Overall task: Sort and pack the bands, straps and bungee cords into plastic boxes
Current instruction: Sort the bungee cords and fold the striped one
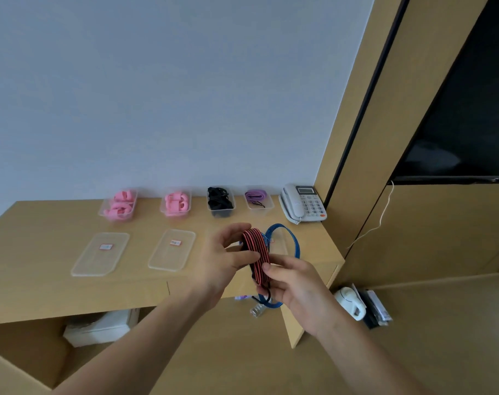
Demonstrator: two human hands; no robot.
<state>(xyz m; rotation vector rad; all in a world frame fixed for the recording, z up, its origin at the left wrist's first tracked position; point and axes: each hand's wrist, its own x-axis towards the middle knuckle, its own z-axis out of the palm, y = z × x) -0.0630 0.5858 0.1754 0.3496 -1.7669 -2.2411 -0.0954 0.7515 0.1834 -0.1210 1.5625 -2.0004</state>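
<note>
A coiled red-and-black striped bungee cord (256, 253) is held above the desk's front edge. My left hand (228, 260) pinches its upper part and my right hand (295, 286) grips its lower end. A blue strap (295, 243) loops behind the coil and hangs below my right hand. Along the wall stand several clear plastic boxes: two with pink bands (119, 206) (176, 204), one with black cords (219, 199), one with a purple strap (256, 196).
Two clear lids (100, 256) (172, 252) lie flat on the wooden desk (43, 252). A white telephone (302, 203) sits at the back right corner. A white box (100, 327) lies under the desk; small devices (353, 303) rest on the right ledge.
</note>
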